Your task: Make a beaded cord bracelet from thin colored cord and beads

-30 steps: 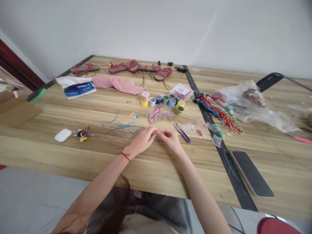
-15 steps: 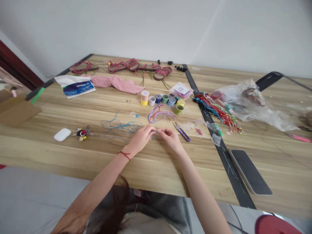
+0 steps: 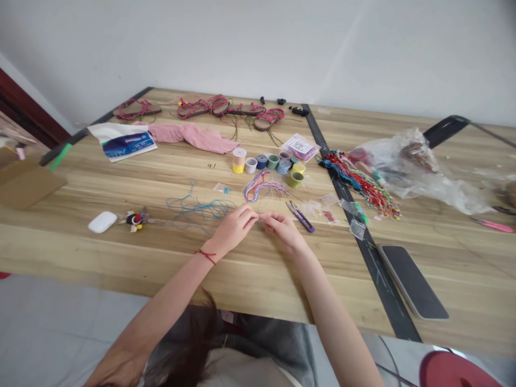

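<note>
- Toward the left end of the bench (image 3: 258, 274), I am seeing a smooth, rounded white case (image 3: 102, 221) lying nearer the near edge than the far one, with a lumpy, mixed-colour charm cluster (image 3: 136, 219) sitting just to its right.
- Next, fine blue cords (image 3: 207, 207) are sprawling in loose, limp loops, their length running roughly along the near edge; they are lying left of both hands, and the left hand is the nearer.
- The left hand (image 3: 237, 226) is pinching one end of what is looking like a thin strand (image 3: 259, 215), its fingers curling together; a red cord (image 3: 206, 256) is circling the wrist.
- That strand is bridging the small gap between the fingertips, its long axis running left to right, about parallel to the near edge; neither hand is nearer. I cannot tell its material.
- Beyond it, toward the far edge, a soft, striped-looking skein (image 3: 255, 188) is curving below squat, cylindrical spools (image 3: 273, 162).
- The right hand (image 3: 284, 228) is pinching the other end between thumb and forefinger.
- Just right of it, purple snips (image 3: 302, 217) are lying aslant, hard and slim, pointing toward the far edge.
</note>
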Demonstrator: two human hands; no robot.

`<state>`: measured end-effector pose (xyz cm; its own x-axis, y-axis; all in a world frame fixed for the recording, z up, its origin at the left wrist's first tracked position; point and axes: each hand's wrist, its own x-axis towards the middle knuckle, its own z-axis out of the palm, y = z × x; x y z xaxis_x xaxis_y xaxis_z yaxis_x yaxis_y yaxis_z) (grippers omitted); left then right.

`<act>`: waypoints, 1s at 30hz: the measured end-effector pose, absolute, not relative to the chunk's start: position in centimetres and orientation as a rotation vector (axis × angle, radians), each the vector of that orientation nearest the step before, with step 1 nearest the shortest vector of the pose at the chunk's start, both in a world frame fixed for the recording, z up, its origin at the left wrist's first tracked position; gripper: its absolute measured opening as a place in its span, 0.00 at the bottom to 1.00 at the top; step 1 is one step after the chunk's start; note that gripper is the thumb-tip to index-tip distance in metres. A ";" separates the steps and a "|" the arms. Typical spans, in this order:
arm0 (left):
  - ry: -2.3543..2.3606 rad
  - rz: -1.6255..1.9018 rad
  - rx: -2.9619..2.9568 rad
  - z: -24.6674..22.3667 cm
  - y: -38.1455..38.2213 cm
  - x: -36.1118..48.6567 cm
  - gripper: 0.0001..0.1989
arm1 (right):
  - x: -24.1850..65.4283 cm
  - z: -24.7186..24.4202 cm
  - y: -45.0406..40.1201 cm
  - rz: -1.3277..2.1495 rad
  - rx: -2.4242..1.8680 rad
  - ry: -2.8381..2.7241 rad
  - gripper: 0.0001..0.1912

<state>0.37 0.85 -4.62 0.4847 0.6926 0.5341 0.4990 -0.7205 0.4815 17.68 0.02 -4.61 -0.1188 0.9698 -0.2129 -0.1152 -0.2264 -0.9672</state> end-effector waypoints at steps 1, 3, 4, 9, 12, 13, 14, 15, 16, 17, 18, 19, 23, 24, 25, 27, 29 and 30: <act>1.016 1.079 2.499 -4.7 0.9 0.4 0.09 | 17.7 -4.6 0.0 1.514 -1.215 -1.073 0.20; 1.029 1.103 2.568 -4.8 0.8 0.4 0.10 | 17.8 -4.6 0.0 1.524 -1.201 -1.072 0.20; 1.037 1.116 2.607 -4.9 0.8 0.4 0.10 | 17.8 -4.6 0.0 1.535 -1.194 -1.073 0.20; 1.021 1.194 2.744 -4.8 0.7 0.4 0.09 | 17.9 -4.8 0.0 1.581 -1.172 -1.070 0.21; 1.027 1.219 2.749 -4.8 0.7 0.4 0.08 | 17.9 -4.7 0.0 1.570 -1.164 -1.073 0.20; 1.032 1.223 2.753 -4.7 0.7 0.5 0.08 | 17.9 -4.7 0.0 1.566 -1.160 -1.071 0.20; 1.038 1.223 2.757 -4.7 0.7 0.5 0.08 | 17.9 -4.6 -0.1 1.561 -1.156 -1.067 0.20; 1.045 1.221 2.758 -4.7 0.6 0.5 0.09 | 17.8 -4.6 -0.1 1.558 -1.153 -1.062 0.19; 1.049 1.215 2.752 -4.8 0.6 0.5 0.09 | 17.8 -4.6 -0.1 1.557 -1.150 -1.057 0.19; 1.052 1.209 2.735 -4.8 0.6 0.6 0.09 | 17.8 -4.5 -0.1 1.557 -1.147 -1.050 0.19; 1.057 1.204 2.709 -4.8 0.6 0.6 0.09 | 17.7 -4.5 -0.1 1.558 -1.145 -1.042 0.19; 1.062 1.203 2.677 -4.9 0.5 0.6 0.08 | 17.7 -4.5 -0.1 1.556 -1.143 -1.035 0.19; 1.082 1.215 2.571 -5.1 0.4 0.7 0.06 | 17.6 -4.4 -0.2 1.532 -1.148 -1.023 0.19; 1.085 1.214 2.553 -5.1 0.4 0.7 0.06 | 17.6 -4.4 -0.2 1.529 -1.151 -1.024 0.19; 1.084 1.215 2.533 -5.1 0.4 0.7 0.05 | 17.6 -4.4 -0.2 1.524 -1.153 -1.025 0.19; 1.072 1.226 2.470 -5.2 0.5 0.8 0.04 | 17.6 -4.3 -0.2 1.513 -1.152 -1.029 0.19; 1.053 1.253 2.386 -5.2 0.6 0.9 0.03 | 17.6 -4.4 -0.2 1.495 -1.145 -1.047 0.19; 1.047 1.271 2.343 -5.2 0.7 1.0 0.03 | 17.6 -4.4 -0.2 1.479 -1.138 -1.061 0.19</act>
<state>0.96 0.67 -5.19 0.3514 0.7085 0.6120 0.4653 -0.6994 0.5425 17.62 -0.15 -4.36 -0.1107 0.9825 -0.1496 -0.1728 -0.1673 -0.9706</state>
